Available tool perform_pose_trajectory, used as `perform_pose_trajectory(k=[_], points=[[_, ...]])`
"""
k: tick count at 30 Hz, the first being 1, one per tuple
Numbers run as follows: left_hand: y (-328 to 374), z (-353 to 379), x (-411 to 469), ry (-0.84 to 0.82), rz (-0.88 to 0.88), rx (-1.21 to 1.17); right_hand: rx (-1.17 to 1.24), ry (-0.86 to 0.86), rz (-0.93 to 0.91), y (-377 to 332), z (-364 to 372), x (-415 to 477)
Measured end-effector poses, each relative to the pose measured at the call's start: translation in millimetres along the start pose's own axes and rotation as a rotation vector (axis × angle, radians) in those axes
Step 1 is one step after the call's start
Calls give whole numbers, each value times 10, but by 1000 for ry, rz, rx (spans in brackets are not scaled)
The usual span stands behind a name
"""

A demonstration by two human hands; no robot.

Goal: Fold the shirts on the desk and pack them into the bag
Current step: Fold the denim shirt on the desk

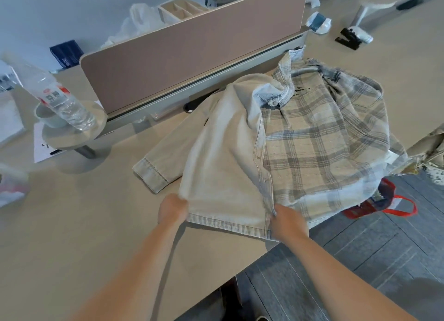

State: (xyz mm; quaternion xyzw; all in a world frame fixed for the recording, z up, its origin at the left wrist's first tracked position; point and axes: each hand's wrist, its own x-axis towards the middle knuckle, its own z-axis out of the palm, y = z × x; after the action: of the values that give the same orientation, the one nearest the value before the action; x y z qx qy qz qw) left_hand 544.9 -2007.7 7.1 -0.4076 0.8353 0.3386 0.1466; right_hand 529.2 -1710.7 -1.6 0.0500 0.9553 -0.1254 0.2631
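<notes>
Denim shirt (223, 152), pinched at its hem corners by left hand (171, 209) and right hand (288, 221), lies near the front edge of the desk (72, 224), likely pulled flat for folding, overlapping a plaid shirt (324, 140); a red bag (384, 205) sits below.

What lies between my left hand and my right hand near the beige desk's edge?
The stitched bottom hem of the pale denim shirt, gripped by the left hand and the right hand, as the head view shows.
</notes>
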Motion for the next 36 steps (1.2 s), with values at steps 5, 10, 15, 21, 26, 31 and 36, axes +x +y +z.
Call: perform_pose_trajectory(k=[5, 10, 15, 21, 26, 31, 36], points=[[-96, -334, -260, 19, 30, 116, 83, -163, -95, 30, 94, -477], [-146, -568, -264, 39, 18, 182, 138, -382, -140, -232, -1, -633], [35, -653, -328, 57, -28, 302, 439, -378, -17, -275, -124, -629], [575, -186, -764, -327, 319, -16, 944, -169, 27, -156, -534, -606], [914, 117, -1019, -421, 641, 130, 1016, -73, 0, -145, -680, -288], [803, 435, -943, -648, 538, 302, 379, -92, 227, 104, -309, -175], [999, 530, -1009, -631, 620, 235, 551, 10, 357, 218, -525, -235]])
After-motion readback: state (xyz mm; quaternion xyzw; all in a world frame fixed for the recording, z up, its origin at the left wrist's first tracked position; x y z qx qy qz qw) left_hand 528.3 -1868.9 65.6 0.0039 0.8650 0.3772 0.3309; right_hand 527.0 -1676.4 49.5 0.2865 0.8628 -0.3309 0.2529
